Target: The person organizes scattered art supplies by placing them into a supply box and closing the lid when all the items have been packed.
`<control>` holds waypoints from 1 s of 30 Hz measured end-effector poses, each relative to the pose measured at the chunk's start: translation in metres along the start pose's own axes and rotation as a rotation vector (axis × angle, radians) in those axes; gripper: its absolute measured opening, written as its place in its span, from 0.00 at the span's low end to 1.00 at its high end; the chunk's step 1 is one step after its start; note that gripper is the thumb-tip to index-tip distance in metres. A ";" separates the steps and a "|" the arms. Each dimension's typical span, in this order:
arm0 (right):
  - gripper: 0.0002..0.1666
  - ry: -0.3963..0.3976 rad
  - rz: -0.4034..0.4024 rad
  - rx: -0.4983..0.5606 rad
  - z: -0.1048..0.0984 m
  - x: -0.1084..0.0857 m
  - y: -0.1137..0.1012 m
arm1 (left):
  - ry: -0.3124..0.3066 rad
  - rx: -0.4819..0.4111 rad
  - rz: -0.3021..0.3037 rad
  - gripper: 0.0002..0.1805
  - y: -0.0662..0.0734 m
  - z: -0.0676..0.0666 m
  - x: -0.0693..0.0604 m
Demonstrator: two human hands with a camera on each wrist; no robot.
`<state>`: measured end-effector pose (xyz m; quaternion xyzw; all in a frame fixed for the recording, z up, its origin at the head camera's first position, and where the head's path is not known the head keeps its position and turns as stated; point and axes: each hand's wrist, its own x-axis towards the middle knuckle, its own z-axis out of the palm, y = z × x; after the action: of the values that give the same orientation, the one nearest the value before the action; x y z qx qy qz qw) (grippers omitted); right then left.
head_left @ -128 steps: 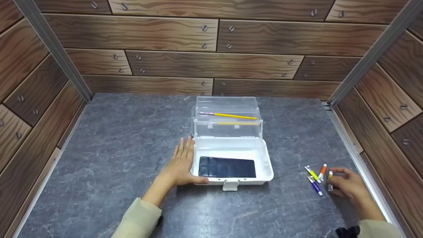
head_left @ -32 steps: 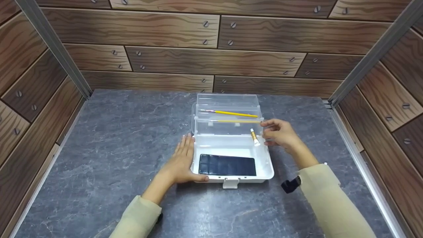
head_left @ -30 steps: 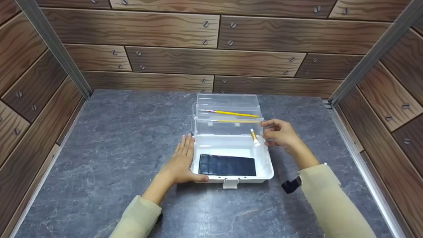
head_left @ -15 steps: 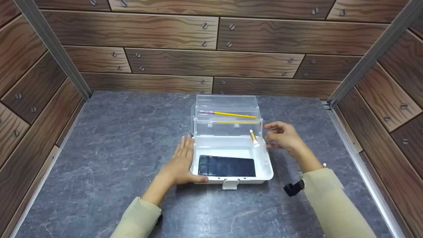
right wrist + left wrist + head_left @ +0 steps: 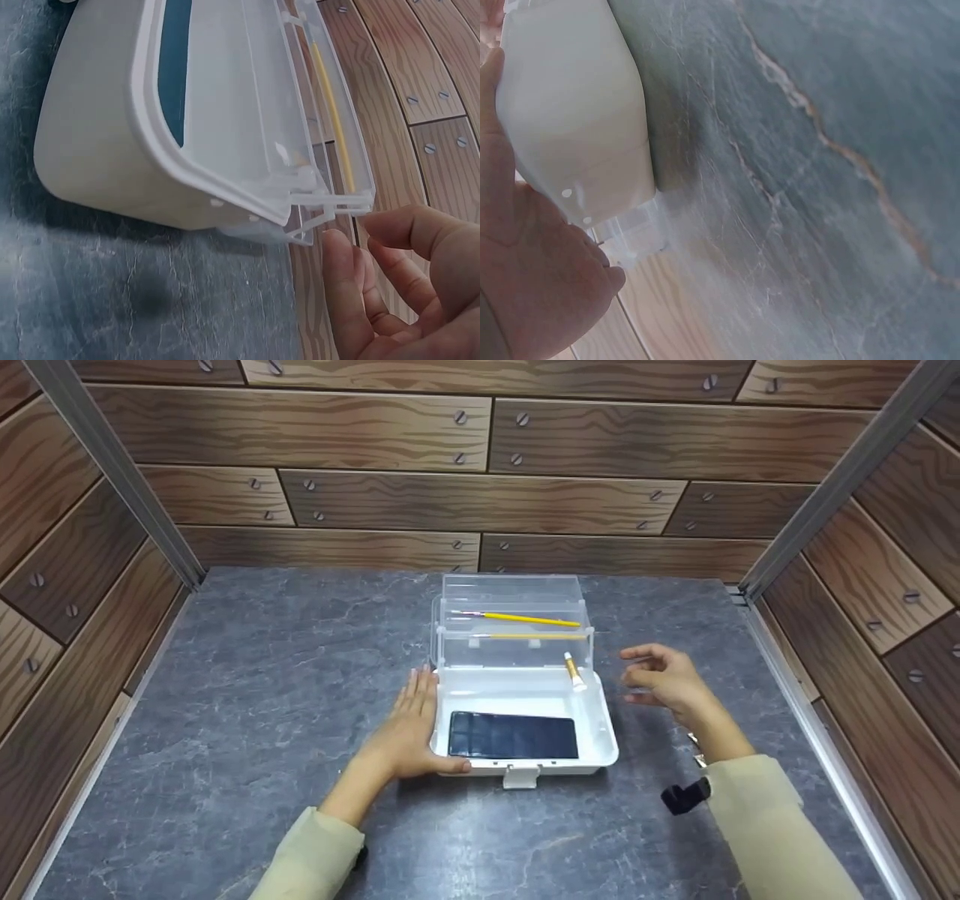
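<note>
Wood-print walls [image 5: 375, 435] surround a grey marbled desk [image 5: 262, 675]. Head view: white box [image 5: 609, 739] mid-desk, open, latch [image 5: 520, 778] hanging at its front; clear trays [image 5: 517, 651] raised behind, two yellow-handled brushes [image 5: 532, 621] lying across them. Dark flat panel [image 5: 514, 736] inside the box, toward the front. Gold-and-white tube [image 5: 573, 671] tilted at the back right corner; can't tell if it sits in box or tray. Left hand [image 5: 405, 742] spread, fingers straight along the box's left side, thumb on the front rim, gripping nothing. Right hand [image 5: 667, 682] off the right side, well apart from the box, fingers loosely bent and parted, nothing held. Small bits [image 5: 697, 748] on the desk, mostly hidden by that wrist. Left wrist view adds the box's smooth outer wall with two pale dots [image 5: 567, 193]; contents hidden. Right wrist view shows the right hand's fingertips parted with bare space between; only a strip of panel shows, and one brush clearly.
</note>
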<state>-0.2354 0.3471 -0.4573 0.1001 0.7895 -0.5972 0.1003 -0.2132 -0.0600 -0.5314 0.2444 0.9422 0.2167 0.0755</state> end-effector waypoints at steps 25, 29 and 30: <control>0.22 0.031 0.030 0.062 -0.057 -0.024 0.038 | 0.004 -0.002 -0.008 0.83 -0.001 0.002 0.000; 0.24 0.037 0.035 0.084 -0.065 -0.029 0.050 | -0.003 -0.013 -0.008 0.83 -0.002 0.003 0.001; 0.24 0.040 0.031 0.101 -0.067 -0.030 0.053 | -0.002 -0.015 -0.009 0.83 -0.002 0.003 0.001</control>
<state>-0.1944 0.4250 -0.4798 0.1293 0.7586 -0.6324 0.0886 -0.2140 -0.0603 -0.5350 0.2400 0.9414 0.2231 0.0794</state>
